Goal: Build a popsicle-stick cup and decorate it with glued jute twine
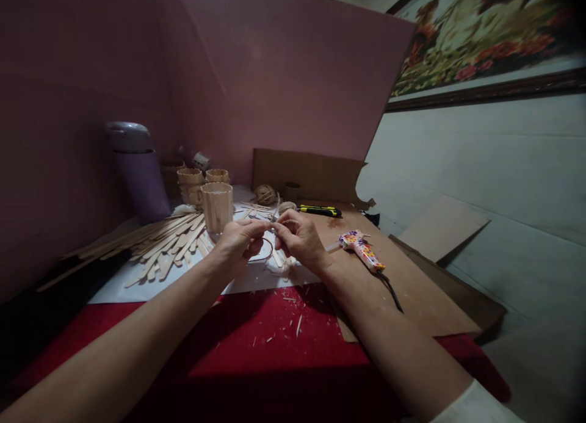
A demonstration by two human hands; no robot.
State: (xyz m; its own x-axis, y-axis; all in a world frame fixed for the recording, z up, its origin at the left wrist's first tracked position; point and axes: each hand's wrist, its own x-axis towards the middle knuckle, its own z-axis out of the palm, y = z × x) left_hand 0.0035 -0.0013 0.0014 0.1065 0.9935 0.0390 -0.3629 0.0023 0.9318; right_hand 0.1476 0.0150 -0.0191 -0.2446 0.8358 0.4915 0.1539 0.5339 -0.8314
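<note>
Pinching a brown strand [271, 249], left fingers [255, 229] and right fingers [284, 232] sit between sticks [176, 246] and glue gun [364, 252].

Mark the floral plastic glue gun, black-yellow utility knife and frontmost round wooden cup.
Floral plastic glue gun [362, 251], head view: upper handle.
Black-yellow utility knife [320, 211], head view: handle's middle.
Frontmost wooden cup [217, 209], head view: front wall.

Left grip [242, 237] pinches just beside right grip [301, 236].
</note>
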